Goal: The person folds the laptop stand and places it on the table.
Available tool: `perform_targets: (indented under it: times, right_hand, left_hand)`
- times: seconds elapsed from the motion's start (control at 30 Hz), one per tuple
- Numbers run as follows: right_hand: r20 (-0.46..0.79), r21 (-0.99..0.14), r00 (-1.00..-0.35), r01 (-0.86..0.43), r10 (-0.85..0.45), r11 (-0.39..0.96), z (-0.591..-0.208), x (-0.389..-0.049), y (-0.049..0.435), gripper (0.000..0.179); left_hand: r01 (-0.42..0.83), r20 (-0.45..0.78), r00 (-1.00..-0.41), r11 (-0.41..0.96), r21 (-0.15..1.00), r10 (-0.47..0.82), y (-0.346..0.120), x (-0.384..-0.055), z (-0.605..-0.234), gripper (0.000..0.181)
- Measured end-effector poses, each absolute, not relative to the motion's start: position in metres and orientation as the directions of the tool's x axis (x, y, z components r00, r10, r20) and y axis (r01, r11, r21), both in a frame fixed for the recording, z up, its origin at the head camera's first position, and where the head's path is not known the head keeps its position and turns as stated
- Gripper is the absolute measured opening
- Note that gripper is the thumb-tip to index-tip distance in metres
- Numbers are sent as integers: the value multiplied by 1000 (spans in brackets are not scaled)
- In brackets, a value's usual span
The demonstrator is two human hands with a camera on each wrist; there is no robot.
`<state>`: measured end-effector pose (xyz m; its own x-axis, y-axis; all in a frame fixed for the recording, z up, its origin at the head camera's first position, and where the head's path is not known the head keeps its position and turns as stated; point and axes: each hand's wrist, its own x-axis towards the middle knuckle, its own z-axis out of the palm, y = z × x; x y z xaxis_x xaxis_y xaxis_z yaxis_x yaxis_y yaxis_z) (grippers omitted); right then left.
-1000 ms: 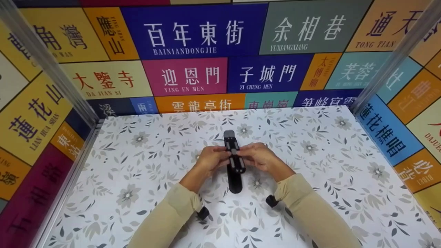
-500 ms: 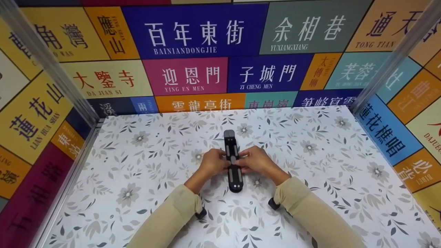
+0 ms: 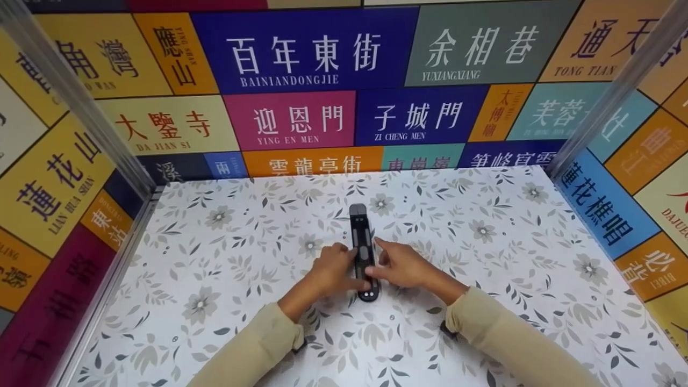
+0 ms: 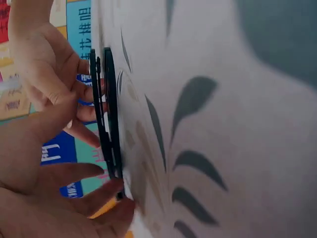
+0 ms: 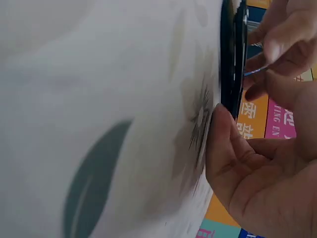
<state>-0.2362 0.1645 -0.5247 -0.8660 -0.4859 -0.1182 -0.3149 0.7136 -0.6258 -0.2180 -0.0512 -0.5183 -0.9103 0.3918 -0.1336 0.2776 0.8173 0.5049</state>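
On the white floral tabletop lies a long, narrow black folding stand (image 3: 361, 228) with grey pads, which looks like a folded laptop stand. Its long side runs away from me. My left hand (image 3: 334, 270) is at its left side, thumb stretched over the near end and fingers along the edge. At the right side is my right hand (image 3: 404, 264), index finger extended and thumb over the lower half. Both wrist views show the stand's thin stacked bars (image 4: 113, 114) edge-on, with fingertips (image 5: 222, 116) touching low beside them. Neither hand plainly grips it.
The table (image 3: 242, 301) has a leaf and flower print. Behind it stands a panel wall (image 3: 301, 59) with coloured Chinese name signs. Similar panels (image 3: 48, 215) close the left and right sides, with clear corner strips between them.
The upper bar of the stand has swung toward me and lies flat along the base. Both hands have slid nearer along it, and their pinch on the middle has loosened.
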Motion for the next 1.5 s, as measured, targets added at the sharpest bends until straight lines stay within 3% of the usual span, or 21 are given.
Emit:
perform_targets:
  times: [0.1,0.17,0.3,0.47,0.77,1.23,1.5]
  right_hand:
    - [-110,-454,-860,-402,-498,795,-523,-221,168,113]
    - [-128,-340,-859,-432,-496,835,-523,-209,168,122]
    - [-119,-195,-849,-488,-515,850,-531,-193,163,118]
    - [-74,-115,-848,-515,-524,849,-539,-188,158,105]
    - [-115,-188,-876,-444,-468,876,-532,-195,158,107]
    - [-193,-347,-864,-383,-465,856,-528,-228,162,107]
    - [-151,-390,-881,-364,-448,846,-533,-230,164,109]
  left_hand:
    - [193,-281,-901,885,424,332,-52,-200,-513,106]
    - [146,-338,-896,910,388,289,-51,-191,-513,109]
    - [86,-363,-907,936,341,215,-45,-183,-517,103]
    - [65,-362,-914,945,320,186,-39,-181,-523,102]
    - [34,-377,-912,946,322,161,-32,-193,-521,102]
    - [-1,-396,-906,934,358,150,-29,-218,-518,101]
    - [-8,-395,-908,937,349,139,-27,-218,-517,101]
